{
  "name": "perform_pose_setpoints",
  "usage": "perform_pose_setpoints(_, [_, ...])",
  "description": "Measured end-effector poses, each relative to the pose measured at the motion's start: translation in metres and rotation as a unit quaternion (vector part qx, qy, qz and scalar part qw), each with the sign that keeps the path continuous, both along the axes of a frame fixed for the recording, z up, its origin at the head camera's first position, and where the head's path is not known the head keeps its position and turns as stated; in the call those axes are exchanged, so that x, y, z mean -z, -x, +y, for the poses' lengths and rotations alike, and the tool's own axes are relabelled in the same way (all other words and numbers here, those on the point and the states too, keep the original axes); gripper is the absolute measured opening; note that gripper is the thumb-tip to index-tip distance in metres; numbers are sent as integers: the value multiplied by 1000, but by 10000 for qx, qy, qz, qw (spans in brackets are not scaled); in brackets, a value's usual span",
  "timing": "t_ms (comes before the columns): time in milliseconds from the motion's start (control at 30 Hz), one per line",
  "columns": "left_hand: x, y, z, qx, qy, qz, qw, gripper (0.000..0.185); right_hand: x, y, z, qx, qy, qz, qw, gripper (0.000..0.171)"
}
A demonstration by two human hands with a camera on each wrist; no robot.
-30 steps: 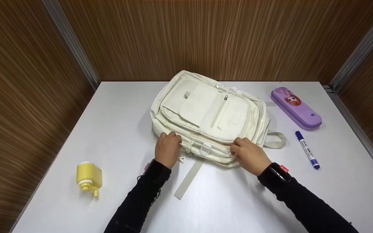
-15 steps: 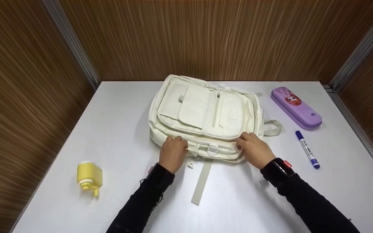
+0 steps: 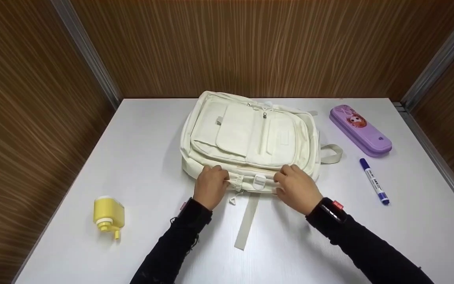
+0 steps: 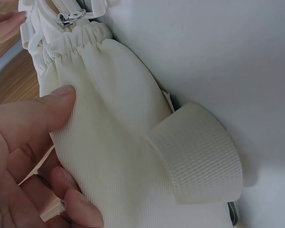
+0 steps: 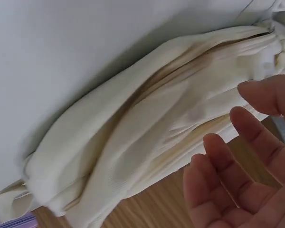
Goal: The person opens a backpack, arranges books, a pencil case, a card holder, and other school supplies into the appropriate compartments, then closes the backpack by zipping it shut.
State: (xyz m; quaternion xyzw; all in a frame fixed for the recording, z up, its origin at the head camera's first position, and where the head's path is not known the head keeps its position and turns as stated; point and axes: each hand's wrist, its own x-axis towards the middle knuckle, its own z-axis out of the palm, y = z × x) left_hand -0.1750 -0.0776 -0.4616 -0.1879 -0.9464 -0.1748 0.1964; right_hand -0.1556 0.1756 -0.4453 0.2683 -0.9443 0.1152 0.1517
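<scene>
Wood-grained panels (image 3: 227, 47) are set along the left, far and right sides of a white tabletop (image 3: 152, 134). Near the left edge, toward the near left corner, a yellow container (image 3: 109, 209) is laid with its spout turned to the near edge. By the left hand (image 3: 211, 188), the side of a cream backpack (image 3: 235, 130) is pinched between thumb and fingers; the bag is placed pockets-up near the middle of the far edge. Toward the near edge a flat strap (image 3: 247, 223) is extended from beneath it. Beside a white buckle (image 3: 259, 182), the right hand (image 3: 297, 190) is held with fingers loosely bent and parted from the thumb; contact with the bag cannot be judged. Near the far right corner a purple case (image 3: 361, 132) is seen, with a blue-capped marker (image 3: 374, 181) laid closer to the near edge.
</scene>
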Motion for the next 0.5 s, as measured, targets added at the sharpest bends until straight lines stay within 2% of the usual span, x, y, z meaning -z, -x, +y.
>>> perform_pose_setpoints(100, [0, 1, -1, -7, -8, 61, 10000, 9, 0, -8, -26, -297, -120, -66, 9995, 16])
perform_pose_setpoints(200, [0, 1, -1, 10, -39, 98, 9999, 9, 4, -11, -50, -497, -408, -149, 9978, 21])
perform_pose_setpoints(333, [0, 0, -2, 41, -87, 74, 9999, 8, 10, -11, -77, -500, -711, -244, 9959, 29])
perform_pose_setpoints(500, [0, 0, -2, 86, -94, 18, 9999, 6, 17, -6, -98, -259, -911, -312, 9950, 35])
